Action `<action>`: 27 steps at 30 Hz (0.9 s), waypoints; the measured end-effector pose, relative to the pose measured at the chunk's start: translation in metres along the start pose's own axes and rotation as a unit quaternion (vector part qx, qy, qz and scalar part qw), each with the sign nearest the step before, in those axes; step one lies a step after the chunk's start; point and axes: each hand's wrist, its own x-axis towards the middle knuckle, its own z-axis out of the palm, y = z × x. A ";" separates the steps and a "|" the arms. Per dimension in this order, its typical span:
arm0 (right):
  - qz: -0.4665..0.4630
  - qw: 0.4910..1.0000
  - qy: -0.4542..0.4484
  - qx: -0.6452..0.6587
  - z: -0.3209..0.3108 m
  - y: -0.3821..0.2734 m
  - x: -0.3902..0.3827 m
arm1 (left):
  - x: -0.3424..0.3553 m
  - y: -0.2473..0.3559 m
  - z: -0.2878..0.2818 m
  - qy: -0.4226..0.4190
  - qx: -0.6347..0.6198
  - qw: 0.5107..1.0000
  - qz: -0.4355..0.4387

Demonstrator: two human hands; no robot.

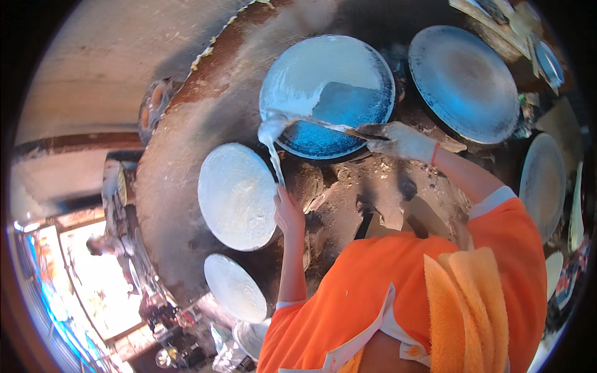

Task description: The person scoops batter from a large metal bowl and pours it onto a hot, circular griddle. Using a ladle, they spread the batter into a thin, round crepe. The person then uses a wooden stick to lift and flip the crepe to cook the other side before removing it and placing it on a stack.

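Left hand, fingers clamped on the handle of a white-coated ladle, with a white-covered round pan at its nine o'clock. Upward from that hand, the ladle's bowl sits at the eight o'clock edge of a large round pan, whose surface carries a pale wet coating from nine round to two o'clock and shows dark toward five. Right hand, at that pan's four o'clock, grips a long stick reaching leftward across it to the ladle's bowl, with another round pan farther off at three o'clock.
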 end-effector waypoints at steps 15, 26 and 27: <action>-0.030 0.695 0.012 0.718 0.062 0.119 -0.028 | -0.081 -0.018 -0.091 -0.077 -0.602 0.794 -0.034; -0.007 0.869 0.203 0.452 0.286 0.083 0.039 | -0.054 -0.101 -0.130 -0.008 -0.644 0.764 -0.032; 0.039 0.873 0.244 0.420 0.307 0.060 0.039 | -0.067 -0.110 -0.130 -0.006 -0.659 0.751 -0.046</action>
